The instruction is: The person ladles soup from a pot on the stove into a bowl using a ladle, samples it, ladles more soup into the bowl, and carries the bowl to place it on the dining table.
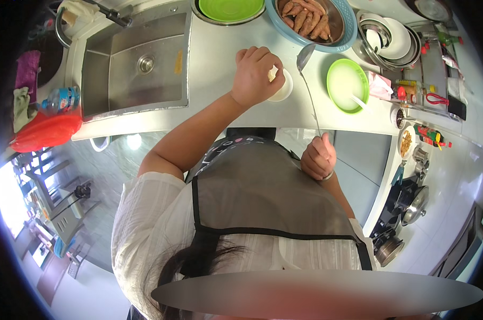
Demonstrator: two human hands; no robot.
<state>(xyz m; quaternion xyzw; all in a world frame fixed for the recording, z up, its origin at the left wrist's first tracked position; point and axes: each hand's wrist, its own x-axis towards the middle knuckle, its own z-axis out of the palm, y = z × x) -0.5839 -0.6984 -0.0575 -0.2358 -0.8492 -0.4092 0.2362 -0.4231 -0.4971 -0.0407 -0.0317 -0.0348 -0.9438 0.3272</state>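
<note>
My left hand [257,76] is curled over the left side of a small white bowl [288,89] on the counter. Something pale shows in the gap between its thumb and forefinger; whether it is gripped or lies in the bowl is unclear. Close to my apron, my right hand [319,158] is closed around the handle end of a metal ladle [306,59]. The ladle's head points away from me, near a blue basin rim. Right of it stands a green bowl [347,86] with cloudy whitish liquid and a white spoon [360,103] in it.
Sweet potatoes [307,20] fill a metal bowl inside a blue basin [279,30]. A green basin [231,9] is beside it. At left is a steel sink [145,92], with a plastic bottle [61,100] and red bag [47,132]. Stacked bowls [401,40] and a tissue pack [379,86] stand right.
</note>
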